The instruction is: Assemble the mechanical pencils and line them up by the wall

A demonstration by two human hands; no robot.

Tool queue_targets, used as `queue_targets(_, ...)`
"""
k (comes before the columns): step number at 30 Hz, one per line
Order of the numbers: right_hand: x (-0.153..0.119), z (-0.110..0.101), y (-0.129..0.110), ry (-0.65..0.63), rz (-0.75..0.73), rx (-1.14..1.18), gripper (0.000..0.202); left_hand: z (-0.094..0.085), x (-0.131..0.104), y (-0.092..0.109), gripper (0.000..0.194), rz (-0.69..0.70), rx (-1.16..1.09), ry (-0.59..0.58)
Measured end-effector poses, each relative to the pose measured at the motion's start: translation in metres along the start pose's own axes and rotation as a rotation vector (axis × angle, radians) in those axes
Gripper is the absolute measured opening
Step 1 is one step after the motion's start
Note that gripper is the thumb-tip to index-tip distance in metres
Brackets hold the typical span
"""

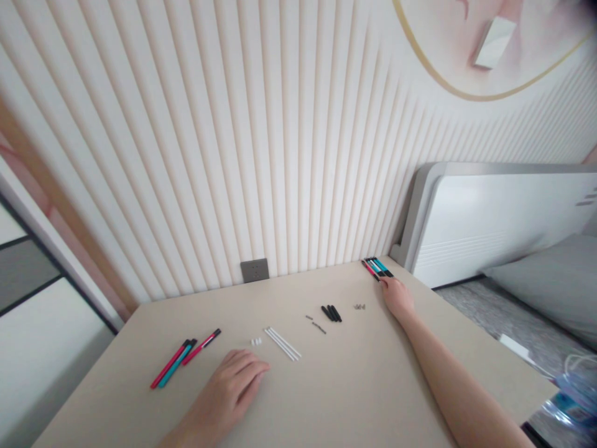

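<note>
My right hand (395, 295) reaches to the table's far right corner, its fingertips on the black end of a red pen (370, 269) beside several blue and black pens (382, 266). My left hand (236, 382) rests on the table with its fingers bent and close together; whether anything is under them is hidden. Just beyond it lie small white pieces (256, 341) and several thin white refills (282, 344). Further right are small springs (319, 327), black grips (331, 313) and small metal tips (359, 307). Red and blue barrels (176, 364) lie left of my left hand.
The beige table (364, 386) meets a ribbed wall with a grey socket (255, 270). A bed headboard (504, 218) stands at the right. A plastic bottle (571, 401) is beyond the table's right edge.
</note>
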State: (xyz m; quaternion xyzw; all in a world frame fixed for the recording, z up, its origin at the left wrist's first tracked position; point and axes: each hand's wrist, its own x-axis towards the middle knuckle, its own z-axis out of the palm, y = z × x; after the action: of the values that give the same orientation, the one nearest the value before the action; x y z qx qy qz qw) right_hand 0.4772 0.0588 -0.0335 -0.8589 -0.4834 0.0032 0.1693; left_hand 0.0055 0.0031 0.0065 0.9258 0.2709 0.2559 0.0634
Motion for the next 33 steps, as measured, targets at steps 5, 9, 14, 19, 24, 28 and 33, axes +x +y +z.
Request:
queue_targets(5,-0.002,0.000,-0.002,0.004,-0.009,-0.031,0.039,0.000,0.001,0.000,0.019,0.001,-0.006,-0.006)
queue_targets(9,-0.001,-0.001,-0.003,0.002,-0.008,-0.055,0.036,-0.001,0.001,0.001,0.019,-0.006,-0.014,-0.020)
queue_targets(14,0.000,-0.001,-0.002,0.005,-0.003,-0.063,0.036,-0.002,0.002,0.003,0.019,-0.006,-0.008,-0.013)
queue_targets(19,0.001,0.000,-0.001,0.019,0.007,-0.061,0.036,-0.001,0.002,0.003,0.019,-0.007,-0.017,-0.003)
queue_targets(24,0.002,0.002,0.000,0.026,0.006,-0.063,0.037,-0.001,0.000,0.003,0.020,-0.020,-0.015,-0.016)
queue_targets(28,0.004,0.003,0.003,0.023,0.013,-0.064,0.038,-0.001,0.001,0.005,0.021,-0.040,-0.016,-0.017)
queue_targets(33,0.006,0.005,0.006,0.023,0.017,-0.069,0.039,-0.002,0.002,0.010,0.023,-0.046,-0.032,-0.016)
